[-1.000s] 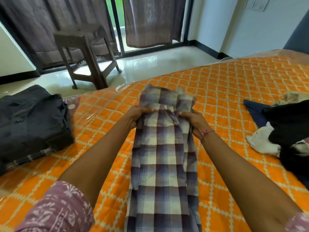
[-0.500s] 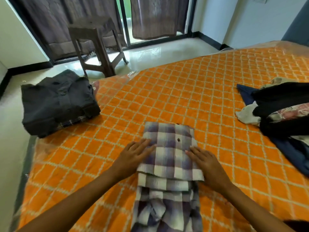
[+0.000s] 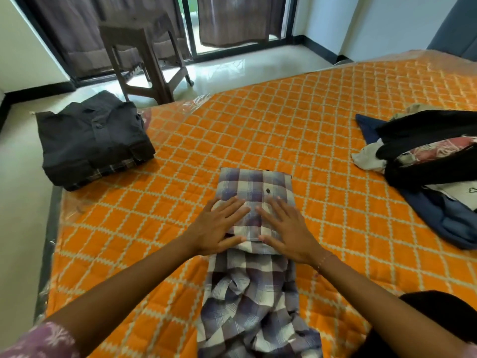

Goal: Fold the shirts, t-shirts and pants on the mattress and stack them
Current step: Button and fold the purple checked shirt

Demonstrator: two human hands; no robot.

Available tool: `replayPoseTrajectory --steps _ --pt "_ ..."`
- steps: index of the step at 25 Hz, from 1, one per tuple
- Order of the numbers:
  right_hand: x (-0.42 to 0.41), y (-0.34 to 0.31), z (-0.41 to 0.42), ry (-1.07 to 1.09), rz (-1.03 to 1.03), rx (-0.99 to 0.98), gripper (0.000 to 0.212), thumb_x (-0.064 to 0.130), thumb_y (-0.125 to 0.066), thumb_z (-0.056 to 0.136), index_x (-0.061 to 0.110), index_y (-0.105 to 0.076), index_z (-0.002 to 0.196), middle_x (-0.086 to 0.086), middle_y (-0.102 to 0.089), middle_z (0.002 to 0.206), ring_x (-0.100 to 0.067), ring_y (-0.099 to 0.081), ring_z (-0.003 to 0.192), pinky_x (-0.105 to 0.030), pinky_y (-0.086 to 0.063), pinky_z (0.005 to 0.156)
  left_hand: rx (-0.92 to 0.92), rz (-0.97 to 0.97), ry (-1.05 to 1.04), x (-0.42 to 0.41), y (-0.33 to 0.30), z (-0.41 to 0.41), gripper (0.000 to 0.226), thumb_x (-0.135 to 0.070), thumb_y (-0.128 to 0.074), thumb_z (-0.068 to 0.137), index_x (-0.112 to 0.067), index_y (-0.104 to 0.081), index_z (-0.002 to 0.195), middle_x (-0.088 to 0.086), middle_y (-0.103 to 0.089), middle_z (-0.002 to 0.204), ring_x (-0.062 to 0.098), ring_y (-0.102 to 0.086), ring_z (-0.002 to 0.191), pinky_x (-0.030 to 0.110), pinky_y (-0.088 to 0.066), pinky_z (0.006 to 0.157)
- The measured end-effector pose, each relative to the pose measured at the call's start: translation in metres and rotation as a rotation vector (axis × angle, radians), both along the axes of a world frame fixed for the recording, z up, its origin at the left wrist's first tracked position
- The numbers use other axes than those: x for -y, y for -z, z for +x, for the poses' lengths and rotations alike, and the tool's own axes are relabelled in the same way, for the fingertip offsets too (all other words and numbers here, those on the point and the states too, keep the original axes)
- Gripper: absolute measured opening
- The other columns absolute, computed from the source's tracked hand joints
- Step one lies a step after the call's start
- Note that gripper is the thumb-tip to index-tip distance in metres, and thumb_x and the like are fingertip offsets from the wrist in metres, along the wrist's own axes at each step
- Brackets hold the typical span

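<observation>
A purple-and-white checked shirt lies lengthwise on the orange quilted mattress, its far end folded back over itself, its near end rumpled. My left hand and my right hand lie flat on the folded part, fingers spread, pressing it down. At the mattress's left corner sits a stack of folded dark clothes with a checked garment under it. On the right lies a loose pile of unfolded clothes: black, white, patterned and navy pieces.
A dark wooden stool stands on the glossy floor beyond the mattress, before curtained glass doors. The mattress's left edge drops to the floor next to the folded stack.
My hands carried the shirt's far end toward me and laid it over the middle. They now rest flat, closer together, on the fold. The view tilted down and left.
</observation>
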State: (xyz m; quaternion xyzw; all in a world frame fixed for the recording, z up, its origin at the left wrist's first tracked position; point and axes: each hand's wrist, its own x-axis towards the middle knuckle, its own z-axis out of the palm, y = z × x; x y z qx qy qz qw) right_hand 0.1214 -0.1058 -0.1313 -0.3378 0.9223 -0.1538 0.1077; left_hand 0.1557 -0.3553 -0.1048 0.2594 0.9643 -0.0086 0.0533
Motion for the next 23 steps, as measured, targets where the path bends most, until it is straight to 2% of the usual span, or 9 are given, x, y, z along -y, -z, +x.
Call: replayPoseTrajectory --steps 2,4,7,9,11,14,17,21,23 --pt "0.017 0.027 0.004 0.002 0.155 -0.04 0.08 0.082 0.004 0.076 0.042 0.018 0.144 0.002 0.028 0.154 -0.017 0.028 0.141 -0.057 0.006 0.115 0.049 -0.094 -0.017 -0.001 0.028 0.004 0.065 -0.058 -0.015 0.098 -0.022 -0.01 0.153 0.012 -0.04 0.148 0.027 -0.038 0.137 0.043 -0.015 0.109" --pt "0.02 0.047 0.008 0.041 0.178 -0.065 0.075 0.081 0.0 0.082 0.044 0.015 0.146 -0.002 0.018 0.157 -0.019 0.019 0.144 -0.066 -0.006 0.111 0.112 -0.147 -0.008 0.0 0.049 0.015 0.065 -0.057 -0.011 0.099 -0.022 0.0 0.152 0.011 -0.037 0.15 0.027 -0.028 0.141 0.045 -0.011 0.111" --pt "0.016 0.036 0.007 0.012 0.163 -0.056 0.07 0.077 0.006 0.081 0.046 0.025 0.141 -0.002 0.023 0.155 -0.022 0.017 0.145 -0.06 -0.006 0.114 0.11 -0.097 -0.017 0.004 0.049 0.018 0.064 -0.056 -0.008 0.099 -0.021 0.003 0.152 0.009 -0.036 0.151 0.027 -0.03 0.14 0.045 -0.018 0.111" --pt "-0.003 0.023 0.017 -0.036 0.162 -0.06 0.064 0.063 0.003 0.092 0.037 0.01 0.149 -0.007 0.006 0.158 -0.03 -0.006 0.147 -0.055 -0.024 0.112 0.084 -0.098 -0.01 0.02 0.043 0.026 0.06 -0.05 -0.005 0.101 -0.02 0.005 0.152 0.009 -0.032 0.153 0.026 -0.032 0.139 0.047 -0.027 0.11" --pt "-0.035 0.023 0.04 -0.108 0.213 -0.114 0.06 0.043 -0.023 0.096 0.03 -0.003 0.151 -0.01 -0.013 0.156 -0.031 -0.023 0.142 -0.052 -0.036 0.106 0.039 -0.124 0.06 0.035 0.047 0.049 0.058 -0.046 -0.005 0.101 -0.02 0.005 0.152 0.01 -0.012 0.158 0.026 -0.027 0.14 0.044 -0.027 0.111" --pt "-0.07 0.03 0.073 -0.256 0.264 -0.178 0.085 0.034 -0.039 0.083 0.032 0.013 0.15 -0.008 -0.003 0.157 -0.027 -0.009 0.144 -0.048 -0.024 0.113 -0.078 -0.131 0.215 0.052 0.059 0.083 0.065 -0.053 -0.012 0.099 -0.018 0.002 0.153 0.011 -0.003 0.159 0.025 -0.02 0.143 0.041 -0.02 0.111" --pt "-0.078 0.025 0.081 -0.324 0.323 -0.274 0.085 0.05 -0.04 0.084 0.018 -0.001 0.153 -0.011 -0.014 0.158 -0.028 -0.017 0.144 -0.047 -0.024 0.114 -0.099 -0.126 0.256 0.065 0.053 0.099 0.081 -0.058 -0.033 0.09 -0.017 -0.003 0.153 0.01 0.01 0.159 0.025 0.007 0.147 0.042 -0.01 0.113" --pt "-0.074 0.025 0.1 -0.489 0.377 -0.266 0.077 0.053 -0.034 0.09 0.017 -0.008 0.153 -0.015 -0.015 0.157 -0.03 -0.013 0.145 -0.048 -0.016 0.111 -0.125 -0.101 0.312 0.044 0.048 0.119 0.075 -0.054 -0.03 0.094 -0.015 -0.002 0.153 0.011 0.007 0.159 0.027 0.0 0.147 0.043 -0.009 0.116" --pt "-0.059 0.017 0.106 -0.477 0.368 -0.183 0.069 0.053 -0.022 0.094 0.021 -0.005 0.153 -0.012 -0.013 0.158 -0.029 -0.008 0.146 -0.046 -0.015 0.112 -0.075 -0.111 0.361 0.025 0.05 0.123 0.069 -0.037 -0.033 0.094 -0.017 -0.002 0.153 0.009 -0.001 0.16 0.027 -0.01 0.147 0.042 -0.009 0.116"
